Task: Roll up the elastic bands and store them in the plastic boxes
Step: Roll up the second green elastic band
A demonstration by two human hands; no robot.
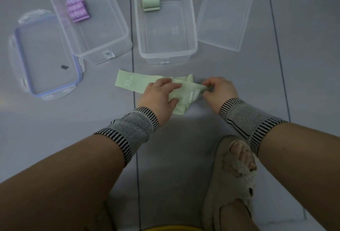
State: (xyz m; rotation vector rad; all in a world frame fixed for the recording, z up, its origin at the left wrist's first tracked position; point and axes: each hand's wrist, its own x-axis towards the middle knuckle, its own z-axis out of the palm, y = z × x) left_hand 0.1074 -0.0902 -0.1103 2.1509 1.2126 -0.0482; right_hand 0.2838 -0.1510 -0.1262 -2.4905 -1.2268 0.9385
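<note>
- Lying flat on the grey floor (257, 87), just in front of the two boxes: a light green elastic band (132, 83) printed "30 LB", its left end stretched out, its right part bunched and folded under the hands.
- Pressing down on the band's middle: left hand (159, 95), fingers nearly straight and laid across the fabric, thumb against the lower folds; not curled round anything.
- Pinching the band's right end between thumb and curled fingers: right hand (219, 90), a fold of fabric caught in the grasp.
- Striped knit wristbands on both forearms.
- Beyond the band, left: a clear plastic box (110, 46) holding three rolled purple bands (77, 9) stacked at its far-left corner.
- Beyond the band, right: a second clear box (191, 46) with one rolled green band (150, 3) against its far wall.
- Left of the first box and partly under its edge: a blue-rimmed lid (20, 46) lying flat, a small dark speck on it.
- Right of the second box, touching or nearly touching it: a plain clear lid (224, 15).
- Near the bottom right, beside the right forearm: a foot in a fluffy beige slipper (230, 184).
- Dark floor seams running past the boxes and under the band.
</note>
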